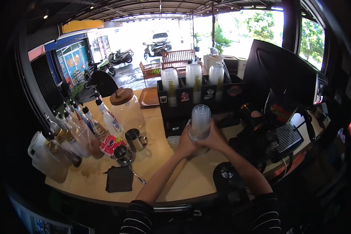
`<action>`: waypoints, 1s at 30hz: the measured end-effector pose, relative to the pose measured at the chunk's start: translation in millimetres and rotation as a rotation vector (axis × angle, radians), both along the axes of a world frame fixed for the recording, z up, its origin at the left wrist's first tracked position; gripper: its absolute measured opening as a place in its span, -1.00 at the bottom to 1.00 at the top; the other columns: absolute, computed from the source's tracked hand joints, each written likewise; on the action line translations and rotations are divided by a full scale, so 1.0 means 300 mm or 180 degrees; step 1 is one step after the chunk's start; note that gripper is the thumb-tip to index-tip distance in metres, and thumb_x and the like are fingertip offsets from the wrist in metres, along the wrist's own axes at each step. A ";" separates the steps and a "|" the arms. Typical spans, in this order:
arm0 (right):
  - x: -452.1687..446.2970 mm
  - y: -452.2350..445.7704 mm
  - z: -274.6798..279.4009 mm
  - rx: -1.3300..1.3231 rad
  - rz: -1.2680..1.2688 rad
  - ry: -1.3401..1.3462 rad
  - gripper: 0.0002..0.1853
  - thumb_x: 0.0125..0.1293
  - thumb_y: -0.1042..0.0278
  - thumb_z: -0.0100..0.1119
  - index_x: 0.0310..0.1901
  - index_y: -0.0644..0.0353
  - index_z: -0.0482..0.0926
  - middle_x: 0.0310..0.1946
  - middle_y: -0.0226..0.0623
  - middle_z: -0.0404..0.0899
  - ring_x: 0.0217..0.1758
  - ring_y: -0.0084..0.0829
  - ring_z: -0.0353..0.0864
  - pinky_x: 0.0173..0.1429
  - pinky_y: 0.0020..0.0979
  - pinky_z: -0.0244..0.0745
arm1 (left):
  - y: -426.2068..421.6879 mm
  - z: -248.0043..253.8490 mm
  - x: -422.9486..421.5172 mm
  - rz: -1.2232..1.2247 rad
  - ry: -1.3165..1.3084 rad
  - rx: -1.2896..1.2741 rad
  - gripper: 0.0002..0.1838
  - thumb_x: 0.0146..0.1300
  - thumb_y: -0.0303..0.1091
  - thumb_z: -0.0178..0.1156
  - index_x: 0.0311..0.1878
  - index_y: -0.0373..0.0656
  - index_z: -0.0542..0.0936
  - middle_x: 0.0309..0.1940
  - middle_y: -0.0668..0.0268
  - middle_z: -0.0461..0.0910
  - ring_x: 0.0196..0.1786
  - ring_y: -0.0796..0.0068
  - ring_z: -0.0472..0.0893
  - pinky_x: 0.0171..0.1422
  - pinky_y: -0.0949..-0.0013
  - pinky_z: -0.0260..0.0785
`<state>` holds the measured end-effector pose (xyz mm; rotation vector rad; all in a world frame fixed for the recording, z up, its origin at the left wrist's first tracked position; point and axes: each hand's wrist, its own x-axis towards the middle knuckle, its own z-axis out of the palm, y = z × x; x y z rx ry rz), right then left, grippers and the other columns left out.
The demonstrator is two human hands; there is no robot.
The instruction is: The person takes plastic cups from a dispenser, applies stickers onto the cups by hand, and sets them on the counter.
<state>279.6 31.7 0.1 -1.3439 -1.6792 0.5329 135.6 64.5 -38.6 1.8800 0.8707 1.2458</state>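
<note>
Between my two hands stands a tall stack of clear plastic cups, held above the wooden counter. My left hand is wrapped round the lower left side of the stack. On the opposite side, my right hand closes round it as well. Just behind the hands is a black cup holder box with stickers on its front. Three more cup stacks rise from its slots: a left stack, a middle stack and a right stack. The fingertips behind the held stack are partly hidden.
Steel pitchers, a dark folded cloth and a glass jar with a wooden lid occupy the counter's left half. Several pump bottles line its far left. An espresso machine and a black round device are at right.
</note>
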 end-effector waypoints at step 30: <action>-0.509 -0.132 0.223 0.1984 0.0603 -0.1722 -0.02 -0.23 0.55 0.27 0.34 0.03 0.04 0.27 -0.11 0.05 0.30 -0.09 0.11 0.28 -0.15 0.11 | -0.246 0.218 -0.625 0.0672 -0.1812 0.0343 -0.27 0.04 -0.33 0.35 0.21 -0.28 0.17 0.06 0.16 0.34 0.10 0.42 0.40 0.19 0.35 0.29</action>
